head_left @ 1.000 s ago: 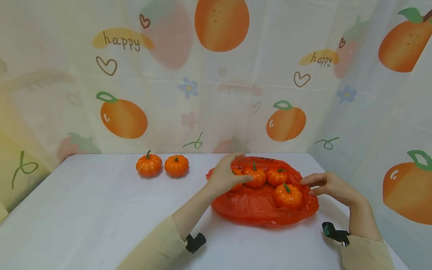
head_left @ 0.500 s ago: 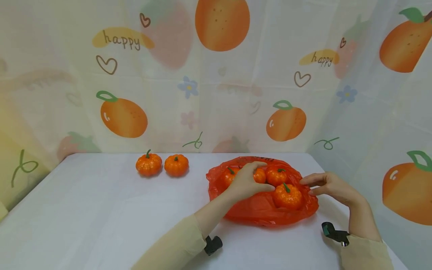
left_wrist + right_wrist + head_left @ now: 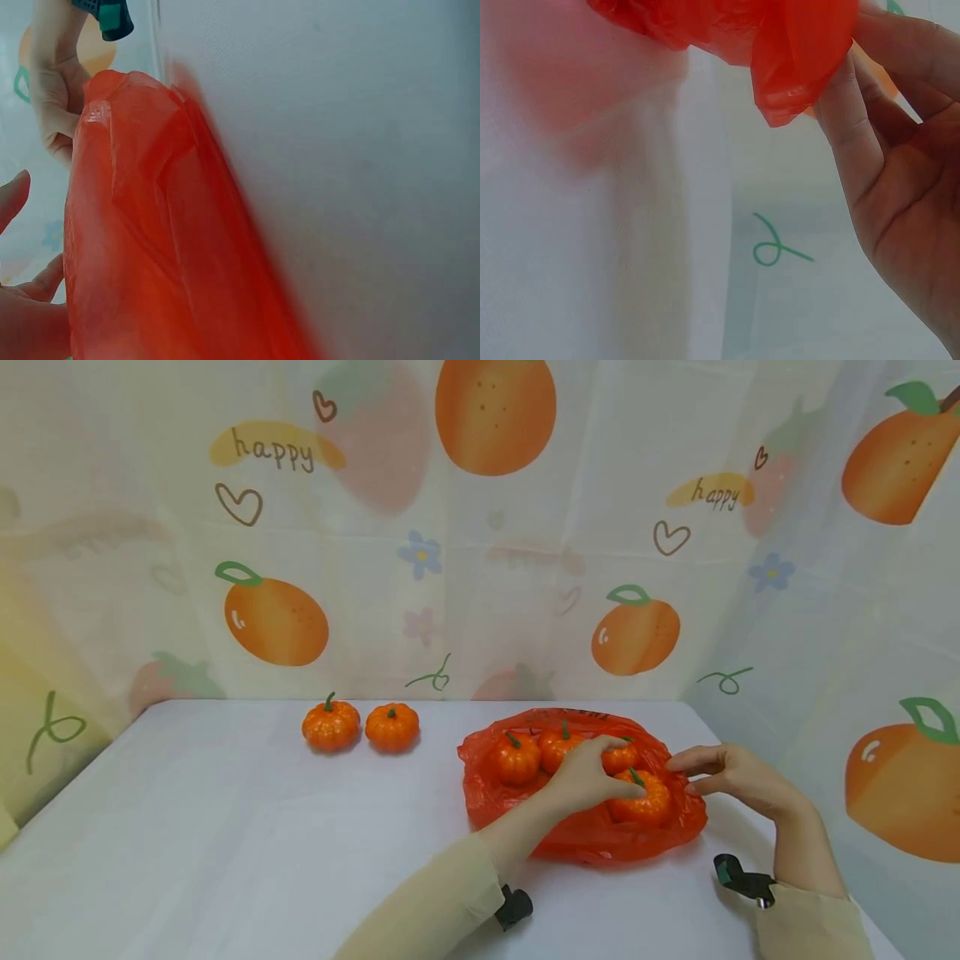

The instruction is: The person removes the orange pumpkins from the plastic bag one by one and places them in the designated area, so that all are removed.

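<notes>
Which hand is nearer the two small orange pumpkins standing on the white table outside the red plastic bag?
Left. The left hand reaches into the red plastic bag, closer to the two small orange pumpkins; the right hand pinches the bag's far right edge.

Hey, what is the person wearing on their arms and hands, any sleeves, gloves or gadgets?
Both arms wear long pale beige sleeves that end at the wrists. The left hand and right hand are bare: no gloves, and no rings or watch that I can make out. A small black device sits at the left cuff, and a black one with a teal-green part and silvery tip at the right cuff.
</notes>
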`<state>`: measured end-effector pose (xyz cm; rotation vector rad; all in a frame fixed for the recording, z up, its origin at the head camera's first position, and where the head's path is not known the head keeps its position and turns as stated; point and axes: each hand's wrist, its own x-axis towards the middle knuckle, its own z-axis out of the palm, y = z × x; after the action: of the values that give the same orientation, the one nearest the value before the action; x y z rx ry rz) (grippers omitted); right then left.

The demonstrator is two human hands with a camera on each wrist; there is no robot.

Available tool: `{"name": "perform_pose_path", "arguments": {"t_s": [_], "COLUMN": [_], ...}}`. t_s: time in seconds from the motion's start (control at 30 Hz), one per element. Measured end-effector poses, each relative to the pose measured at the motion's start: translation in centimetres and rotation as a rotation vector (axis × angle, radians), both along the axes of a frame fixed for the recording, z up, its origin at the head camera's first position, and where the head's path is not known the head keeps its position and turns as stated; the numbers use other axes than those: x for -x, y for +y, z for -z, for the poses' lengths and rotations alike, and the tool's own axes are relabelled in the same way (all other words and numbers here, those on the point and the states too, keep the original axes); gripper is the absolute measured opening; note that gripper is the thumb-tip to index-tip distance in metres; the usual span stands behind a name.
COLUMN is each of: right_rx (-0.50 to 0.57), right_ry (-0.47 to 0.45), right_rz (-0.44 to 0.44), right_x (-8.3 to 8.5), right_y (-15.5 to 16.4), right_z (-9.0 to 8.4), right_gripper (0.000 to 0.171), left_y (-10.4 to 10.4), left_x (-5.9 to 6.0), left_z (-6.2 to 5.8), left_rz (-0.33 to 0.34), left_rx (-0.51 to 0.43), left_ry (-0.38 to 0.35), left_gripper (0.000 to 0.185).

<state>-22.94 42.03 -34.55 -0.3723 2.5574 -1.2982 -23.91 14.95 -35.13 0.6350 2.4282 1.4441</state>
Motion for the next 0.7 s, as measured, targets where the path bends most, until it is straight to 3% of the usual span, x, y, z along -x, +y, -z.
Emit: {"name": "perform_pose_path", "arguments": {"t_s": [0.4, 0.7], "right_rx": [0.024, 0.023], "right_ry": [0.026, 0.025], "right_rz": [-0.04, -0.038], "right_x": [0.2, 0.2], "right_y": [0.1, 0.2], "right_z": [0.3, 0.3], "right_gripper": [0.035, 0.036], "left_y": [2.1, 2.7], "left_x": [0.7, 0.9], "left_z": [1.1, 1.6], "left_rz": [-0.03, -0.002], "left_rx": [0.041, 0.072], "left_ry": [-0.022, 0.001], "left_gripper": [0.063, 0.064]}}
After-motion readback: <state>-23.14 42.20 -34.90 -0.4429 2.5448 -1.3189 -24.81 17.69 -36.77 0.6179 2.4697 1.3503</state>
